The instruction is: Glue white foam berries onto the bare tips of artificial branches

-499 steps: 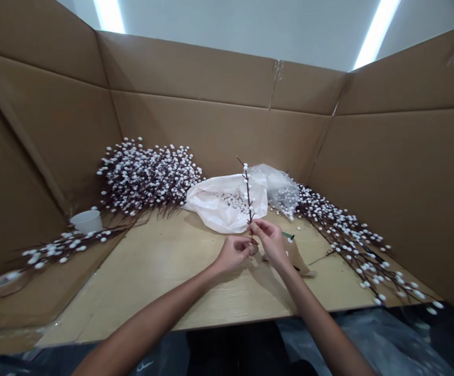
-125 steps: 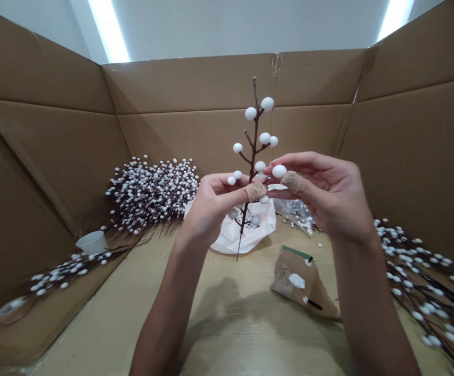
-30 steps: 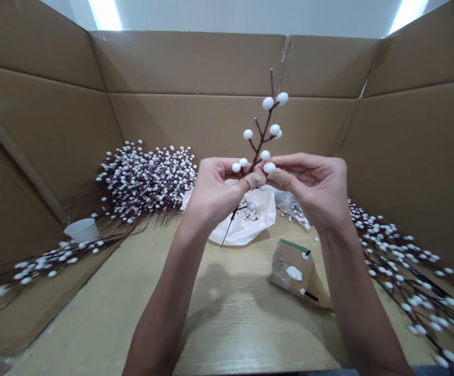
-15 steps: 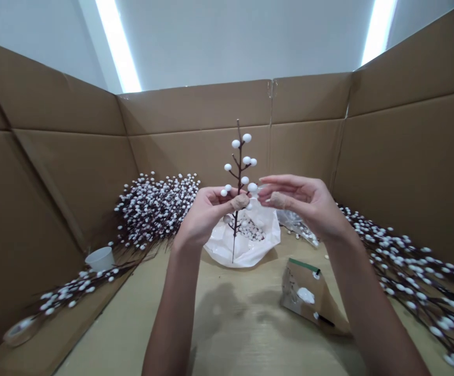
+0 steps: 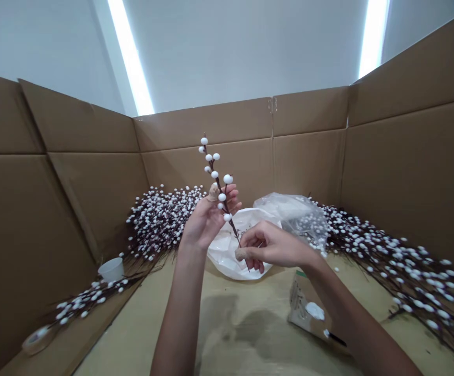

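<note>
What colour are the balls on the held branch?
The balls are white, clearest in the head view.

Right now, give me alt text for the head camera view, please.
A person's left hand holds up a thin branch of white berries, the right hand at its lower stem, above a white plastic bag. More berry branches lie against cardboard walls.

Bare forearms (image 5: 176,324) end in the left hand (image 5: 205,222) and right hand (image 5: 274,245), one finger of each bound in a beige fabric wrap (image 5: 213,192).
</note>
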The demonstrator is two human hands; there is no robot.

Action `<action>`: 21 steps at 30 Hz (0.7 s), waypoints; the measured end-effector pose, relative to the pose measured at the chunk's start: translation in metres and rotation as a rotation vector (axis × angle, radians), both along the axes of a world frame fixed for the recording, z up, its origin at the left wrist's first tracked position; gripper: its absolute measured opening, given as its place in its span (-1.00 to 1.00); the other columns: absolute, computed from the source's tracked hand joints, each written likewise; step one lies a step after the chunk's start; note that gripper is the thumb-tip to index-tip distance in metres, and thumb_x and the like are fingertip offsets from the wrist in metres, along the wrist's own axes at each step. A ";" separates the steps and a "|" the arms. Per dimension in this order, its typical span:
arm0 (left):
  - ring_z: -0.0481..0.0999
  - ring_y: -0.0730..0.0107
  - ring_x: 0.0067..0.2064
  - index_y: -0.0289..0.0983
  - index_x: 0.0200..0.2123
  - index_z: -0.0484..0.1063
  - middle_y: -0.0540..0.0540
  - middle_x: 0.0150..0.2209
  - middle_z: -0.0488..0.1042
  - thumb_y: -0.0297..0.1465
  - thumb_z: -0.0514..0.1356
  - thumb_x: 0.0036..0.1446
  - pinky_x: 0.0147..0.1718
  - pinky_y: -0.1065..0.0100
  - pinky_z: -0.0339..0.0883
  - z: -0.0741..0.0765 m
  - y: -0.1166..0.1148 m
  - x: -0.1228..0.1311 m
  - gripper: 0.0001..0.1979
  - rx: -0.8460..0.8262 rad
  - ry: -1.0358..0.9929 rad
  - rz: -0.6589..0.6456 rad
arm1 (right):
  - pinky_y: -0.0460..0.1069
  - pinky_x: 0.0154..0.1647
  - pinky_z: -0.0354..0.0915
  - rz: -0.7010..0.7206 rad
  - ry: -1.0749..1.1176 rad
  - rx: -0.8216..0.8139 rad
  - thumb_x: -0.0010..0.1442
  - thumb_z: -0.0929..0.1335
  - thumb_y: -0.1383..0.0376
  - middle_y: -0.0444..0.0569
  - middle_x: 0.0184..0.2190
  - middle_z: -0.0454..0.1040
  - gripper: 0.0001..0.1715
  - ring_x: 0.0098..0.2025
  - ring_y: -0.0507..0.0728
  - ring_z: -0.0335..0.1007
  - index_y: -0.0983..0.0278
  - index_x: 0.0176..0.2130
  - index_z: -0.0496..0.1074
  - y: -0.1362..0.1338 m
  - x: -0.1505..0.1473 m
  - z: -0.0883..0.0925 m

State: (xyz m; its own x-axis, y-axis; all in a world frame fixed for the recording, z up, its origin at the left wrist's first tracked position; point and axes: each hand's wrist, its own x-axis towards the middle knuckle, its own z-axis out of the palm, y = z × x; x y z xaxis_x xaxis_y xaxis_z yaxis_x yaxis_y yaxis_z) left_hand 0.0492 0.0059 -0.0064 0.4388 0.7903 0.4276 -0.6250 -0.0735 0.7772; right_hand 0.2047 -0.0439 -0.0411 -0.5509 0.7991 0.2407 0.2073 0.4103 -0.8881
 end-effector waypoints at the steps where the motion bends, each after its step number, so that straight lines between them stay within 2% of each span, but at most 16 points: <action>1: 0.55 0.35 -0.27 -0.38 -0.27 0.54 -0.15 -0.28 0.57 -0.26 0.20 0.16 -0.13 0.29 0.43 0.001 0.001 -0.003 -0.73 -0.002 0.035 0.000 | -0.15 -0.58 0.31 -0.006 0.010 -0.006 0.07 0.42 0.21 -0.12 -0.67 0.39 -0.70 -0.61 -0.03 0.34 0.36 -0.56 0.39 -0.001 0.000 0.000; 5: 0.54 0.09 -0.09 -0.40 -0.18 0.52 -0.30 -0.12 0.54 0.01 0.15 0.09 -0.13 0.21 0.43 0.008 -0.001 -0.018 -0.45 0.036 0.102 0.059 | -0.14 -0.58 0.35 -0.030 -0.009 -0.027 0.07 0.38 0.29 -0.11 -0.66 0.41 -0.74 -0.61 -0.02 0.37 0.35 -0.58 0.36 -0.003 -0.005 -0.002; 7: 0.53 0.07 -0.07 -0.38 -0.15 0.51 -0.30 -0.08 0.53 0.05 0.17 0.02 -0.15 0.22 0.43 0.012 -0.004 -0.027 -0.40 0.095 0.091 0.142 | -0.15 -0.60 0.33 -0.052 -0.047 -0.023 0.08 0.34 0.34 -0.11 -0.66 0.41 -0.75 -0.63 -0.03 0.36 0.34 -0.60 0.34 -0.002 -0.009 -0.005; 9: 0.54 0.15 -0.11 -0.34 -0.17 0.53 -0.27 -0.08 0.53 0.01 0.24 -0.03 -0.20 0.30 0.44 0.014 -0.009 -0.033 -0.45 0.166 0.080 0.256 | -0.16 -0.62 0.31 -0.083 -0.094 -0.001 0.07 0.33 0.37 -0.11 -0.66 0.41 -0.75 -0.64 -0.03 0.36 0.33 -0.61 0.32 0.000 -0.013 -0.009; 11: 0.54 0.29 -0.18 -0.32 -0.24 0.56 -0.21 -0.12 0.55 -0.13 0.33 -0.07 -0.28 0.42 0.42 0.015 -0.013 -0.036 -0.59 0.238 0.085 0.387 | -0.17 -0.65 0.28 -0.103 -0.145 0.023 0.07 0.32 0.37 -0.11 -0.67 0.40 -0.74 -0.66 -0.02 0.35 0.33 -0.62 0.30 0.002 -0.016 -0.014; 15: 0.47 0.54 -0.38 -0.30 -0.41 0.57 -0.07 -0.36 0.54 -0.37 0.37 -0.10 -0.44 0.55 0.32 0.013 -0.015 -0.037 -0.85 0.307 0.125 0.611 | -0.15 -0.68 0.27 -0.086 -0.202 0.061 0.08 0.30 0.35 -0.11 -0.67 0.39 -0.73 -0.67 -0.01 0.35 0.31 -0.62 0.27 0.004 -0.020 -0.021; 18: 0.37 0.61 -0.49 -0.30 -0.49 0.56 0.00 -0.49 0.48 -0.41 0.36 -0.12 -0.51 0.55 0.25 0.012 -0.012 -0.036 -0.91 0.298 0.122 0.682 | -0.15 -0.68 0.27 -0.081 -0.216 0.070 0.08 0.30 0.35 -0.11 -0.66 0.39 -0.73 -0.66 0.01 0.36 0.31 -0.62 0.28 0.004 -0.021 -0.025; 21: 0.33 0.64 -0.51 -0.30 -0.52 0.56 0.00 -0.50 0.47 -0.41 0.36 -0.12 -0.55 0.56 0.20 0.012 -0.009 -0.035 -0.93 0.280 0.102 0.683 | -0.15 -0.67 0.27 -0.081 -0.223 0.066 0.07 0.29 0.36 -0.11 -0.65 0.40 -0.74 -0.66 0.01 0.37 0.31 -0.62 0.29 0.005 -0.022 -0.026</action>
State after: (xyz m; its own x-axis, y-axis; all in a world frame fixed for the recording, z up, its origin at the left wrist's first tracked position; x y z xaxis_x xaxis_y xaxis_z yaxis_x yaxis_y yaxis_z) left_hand 0.0144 -0.0033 0.0053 -0.0624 0.7687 0.6366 -0.2951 -0.6235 0.7240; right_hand 0.1824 -0.0394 -0.0668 -0.5313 0.8292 0.1735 0.4299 0.4403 -0.7882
